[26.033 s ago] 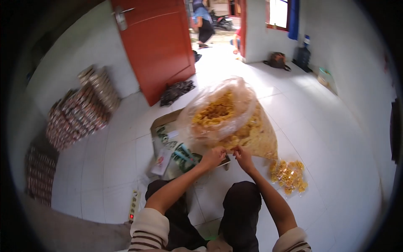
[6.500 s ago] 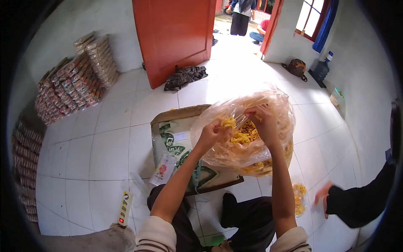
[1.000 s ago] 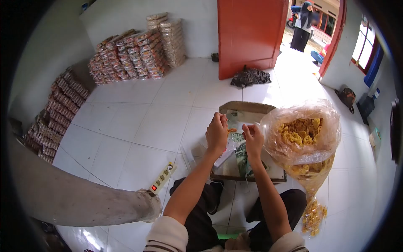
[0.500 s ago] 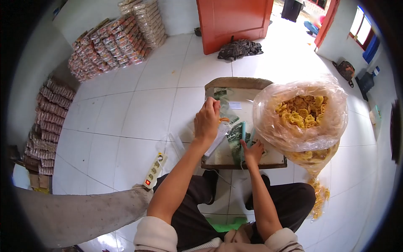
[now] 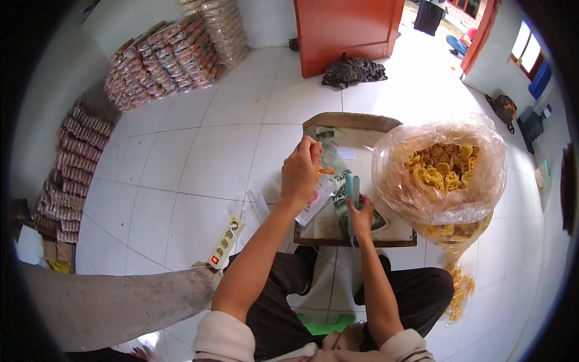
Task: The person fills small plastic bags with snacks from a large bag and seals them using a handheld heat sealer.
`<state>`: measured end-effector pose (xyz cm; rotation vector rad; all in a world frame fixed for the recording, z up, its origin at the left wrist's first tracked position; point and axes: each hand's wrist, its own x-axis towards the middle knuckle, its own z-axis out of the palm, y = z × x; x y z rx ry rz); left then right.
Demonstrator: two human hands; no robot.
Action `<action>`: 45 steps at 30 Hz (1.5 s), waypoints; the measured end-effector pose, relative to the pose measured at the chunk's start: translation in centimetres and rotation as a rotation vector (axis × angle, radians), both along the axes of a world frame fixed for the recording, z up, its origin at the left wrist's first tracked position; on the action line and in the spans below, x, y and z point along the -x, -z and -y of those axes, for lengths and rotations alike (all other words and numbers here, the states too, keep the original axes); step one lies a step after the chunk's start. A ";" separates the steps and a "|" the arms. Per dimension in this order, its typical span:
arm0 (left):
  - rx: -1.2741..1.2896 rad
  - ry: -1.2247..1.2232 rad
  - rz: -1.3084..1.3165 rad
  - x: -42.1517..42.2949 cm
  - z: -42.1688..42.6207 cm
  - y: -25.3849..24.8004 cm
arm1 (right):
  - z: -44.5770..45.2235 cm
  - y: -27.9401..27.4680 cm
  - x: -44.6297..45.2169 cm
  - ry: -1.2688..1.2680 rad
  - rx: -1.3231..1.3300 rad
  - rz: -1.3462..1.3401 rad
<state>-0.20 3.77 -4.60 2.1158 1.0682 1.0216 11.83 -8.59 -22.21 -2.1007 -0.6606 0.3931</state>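
Note:
My left hand [image 5: 300, 172] is closed in a pinch, holding the top of a small clear plastic bag [image 5: 315, 202] with pink and dark print on it. Orange-yellow snack pieces [image 5: 325, 171] show beside the knuckles; whether they are inside this bag is hard to tell. My right hand [image 5: 362, 217] grips a light-blue hair straightener [image 5: 350, 202], its two arms slightly apart at the top and a cord at its lower end. Both hands are over a low wooden board [image 5: 392, 226] with a raised rim and dark green printed pieces. The straightener stands right of the bag, apart from it.
A large clear sack of yellow ring-shaped snacks [image 5: 443, 175] leans over the board's right side. A power strip [image 5: 226, 243] with a lit red switch lies on the tiles at left. Stacked packets [image 5: 169, 57] line the wall. A red door [image 5: 350, 36] stands behind.
My right hand has closed round the straightener and lifted it, so both arms now show. The small bag has turned, showing its print. The whole view has shifted slightly.

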 end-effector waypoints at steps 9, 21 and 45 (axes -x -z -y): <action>-0.060 0.002 0.028 1.4 -0.7 -1.4 | 2.8 -11.4 1.2 -0.410 -0.506 -0.677; -0.126 0.175 -0.067 0.7 0.2 -1.7 | 2.5 -15.4 1.1 -0.509 -0.478 -0.700; 0.118 0.453 -0.112 1.8 0.3 -3.2 | 1.6 -13.7 1.2 -0.395 -0.480 -0.237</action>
